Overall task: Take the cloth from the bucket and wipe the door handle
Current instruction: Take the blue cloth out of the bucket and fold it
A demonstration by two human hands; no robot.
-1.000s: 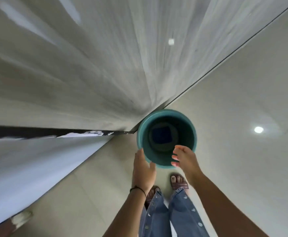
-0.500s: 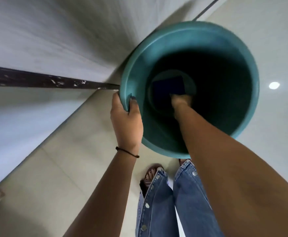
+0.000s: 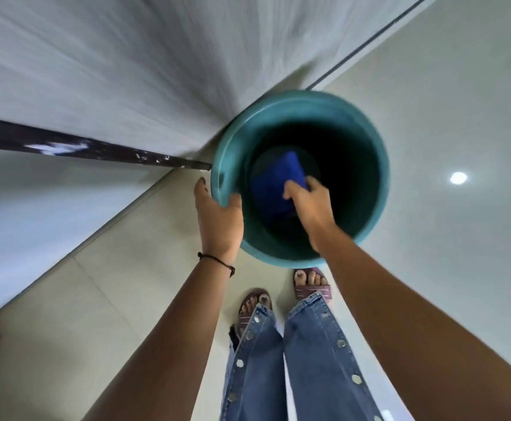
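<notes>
A teal bucket (image 3: 372,165) stands on the floor against the base of a grey door. My left hand (image 3: 217,217) grips its near-left rim, thumb inside. My right hand (image 3: 307,202) is inside the bucket, fingers closed on a blue cloth (image 3: 278,180) that is lifted off the bottom and hangs partly folded. The door handle is out of view.
The grey door or wall (image 3: 126,71) rises on the left, with a dark vertical edge strip (image 3: 81,147) meeting the floor beside the bucket. Pale floor tiles (image 3: 445,101) reflect a ceiling light. My feet in sandals (image 3: 281,296) stand just below the bucket.
My right hand went from the bucket's bottom to a higher position with the blue cloth in its grip. My head has pulled back, so the bucket looks smaller. My left hand keeps hold of the rim.
</notes>
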